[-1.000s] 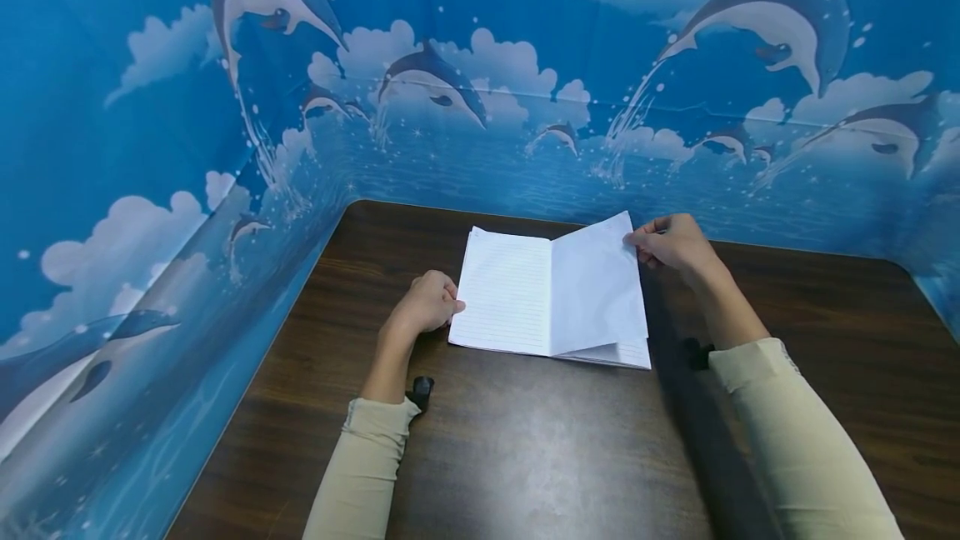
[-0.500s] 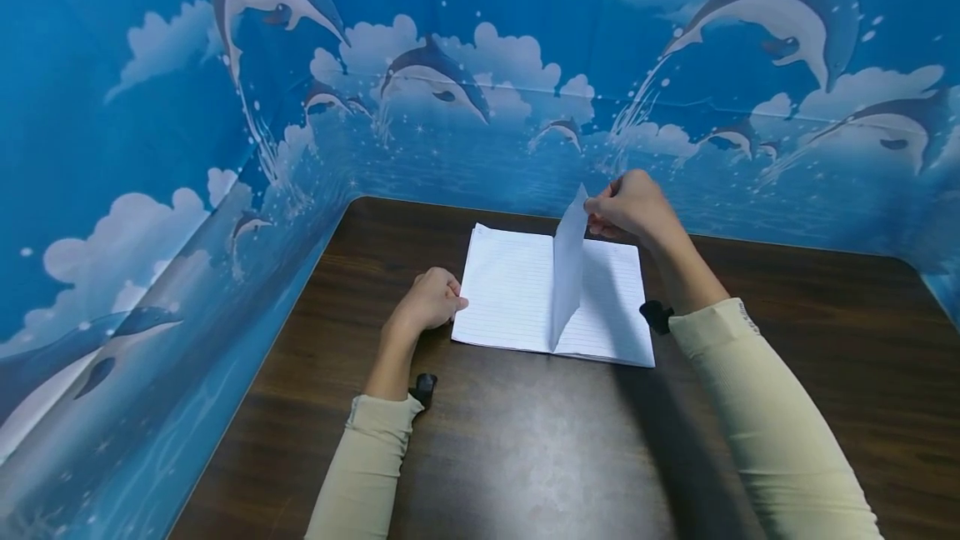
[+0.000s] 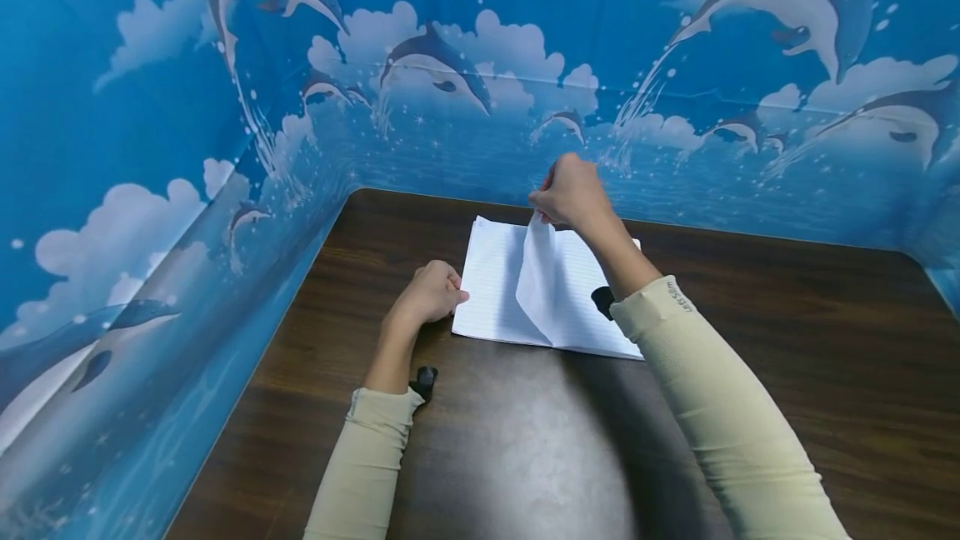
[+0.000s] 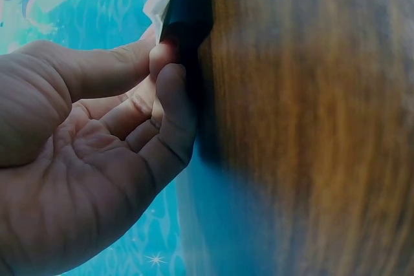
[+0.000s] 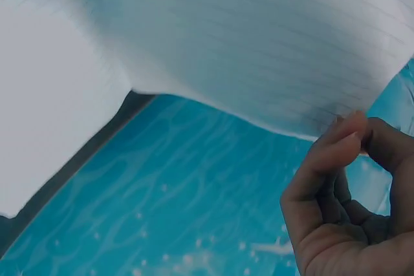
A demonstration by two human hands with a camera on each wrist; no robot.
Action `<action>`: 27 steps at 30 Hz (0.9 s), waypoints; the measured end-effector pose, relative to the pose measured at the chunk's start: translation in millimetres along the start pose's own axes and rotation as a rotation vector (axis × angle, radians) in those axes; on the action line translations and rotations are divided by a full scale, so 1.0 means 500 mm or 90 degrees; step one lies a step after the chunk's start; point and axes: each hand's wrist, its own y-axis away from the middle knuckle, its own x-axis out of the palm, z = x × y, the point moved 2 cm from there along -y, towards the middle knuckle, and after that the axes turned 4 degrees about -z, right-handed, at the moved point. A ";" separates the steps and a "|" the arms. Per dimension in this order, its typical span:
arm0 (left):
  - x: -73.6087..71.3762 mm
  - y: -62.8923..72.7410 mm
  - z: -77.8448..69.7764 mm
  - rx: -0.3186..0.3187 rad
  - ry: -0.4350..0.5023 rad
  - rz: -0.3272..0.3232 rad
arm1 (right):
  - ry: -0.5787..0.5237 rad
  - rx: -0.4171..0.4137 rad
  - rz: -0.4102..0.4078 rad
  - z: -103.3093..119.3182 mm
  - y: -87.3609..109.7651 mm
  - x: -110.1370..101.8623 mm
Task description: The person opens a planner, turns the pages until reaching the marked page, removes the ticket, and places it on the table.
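An open notebook (image 3: 491,298) with lined pages lies on the dark wooden table. My right hand (image 3: 573,190) pinches the top corner of one raised page (image 3: 537,277), which stands curved over the notebook's middle. In the right wrist view, thumb and fingertips of the right hand (image 5: 352,192) meet at the edge of that lined page (image 5: 259,43). My left hand (image 3: 429,294) holds the notebook's left edge. The left wrist view has the left hand (image 4: 97,114) with thumb above and curled fingers below the edge of the paper (image 4: 163,1).
The brown wood-grain table (image 3: 510,440) reaches to a blue backdrop (image 3: 465,132) printed with dolphins and clouds, behind it and along its left side. A small black wrist camera (image 3: 423,383) sits at the left cuff, another black camera (image 3: 602,302) at the right cuff.
My right hand has carried the raised page from the right side up and leftward past the notebook's middle. My left hand has stayed at the left edge.
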 end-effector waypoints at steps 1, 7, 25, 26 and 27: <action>-0.001 0.000 -0.001 0.001 -0.002 0.000 | 0.008 -0.004 0.001 0.004 -0.003 0.007; -0.005 0.000 -0.007 0.011 -0.010 -0.004 | 0.041 -0.022 -0.008 0.027 -0.023 0.058; 0.007 -0.003 -0.007 0.003 0.078 -0.008 | 0.034 0.053 0.030 -0.048 -0.120 0.318; 0.005 -0.003 -0.006 0.001 0.085 -0.007 | 0.031 0.055 0.033 -0.058 -0.132 0.337; 0.002 -0.002 -0.004 -0.001 0.090 -0.006 | 0.031 0.056 0.031 -0.064 -0.138 0.351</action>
